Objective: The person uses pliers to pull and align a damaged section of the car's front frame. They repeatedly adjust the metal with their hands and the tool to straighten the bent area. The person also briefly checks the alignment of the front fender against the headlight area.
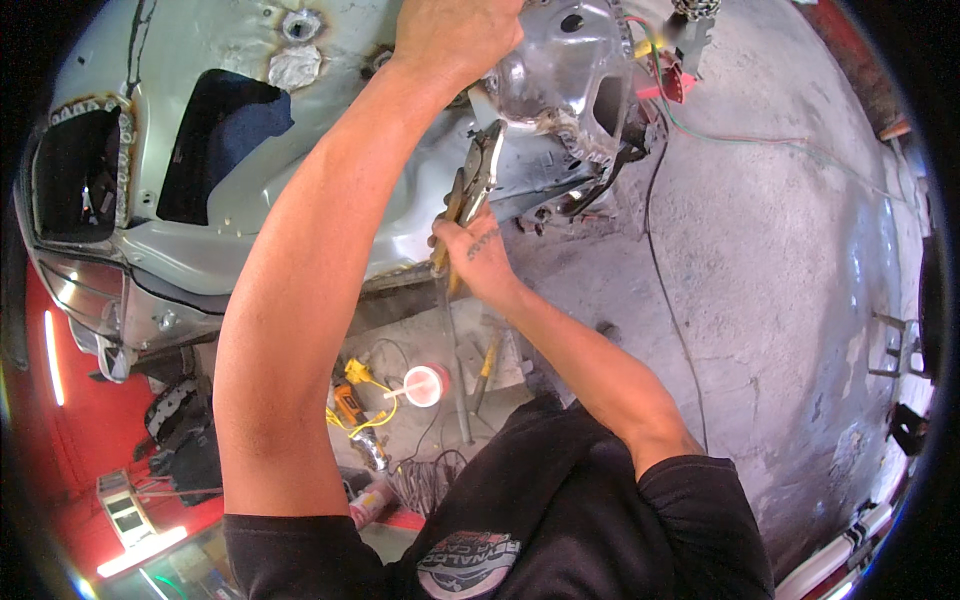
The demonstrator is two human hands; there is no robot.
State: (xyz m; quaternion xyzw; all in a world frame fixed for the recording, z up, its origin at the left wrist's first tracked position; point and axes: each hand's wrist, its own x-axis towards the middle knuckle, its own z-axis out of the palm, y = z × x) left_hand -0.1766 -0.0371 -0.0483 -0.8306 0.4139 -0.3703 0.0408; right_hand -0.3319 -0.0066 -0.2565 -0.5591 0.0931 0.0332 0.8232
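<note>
My right hand [478, 252] is closed around pliers [482, 165] with yellowish handles and a silver and dark body. Their jaws point up at the lower edge of a bare, shiny metal part [555, 75]. Whether the jaws grip the metal cannot be made out. My left arm reaches far forward over the grey-green car body panel [330, 215]. My left hand [450, 38] is beside the shiny metal part, its fingers hidden or cut off by the upper edge. The panel has dark openings and rough, scorched weld spots.
Below the body panel are an orange power tool [350, 405] with a yellow cord, a white-and-pink cup [424, 386] and a hammer [487, 362]. A dark cable [655, 240] crosses the concrete floor at right. Red and green wires [680, 125] run near the panel's far end.
</note>
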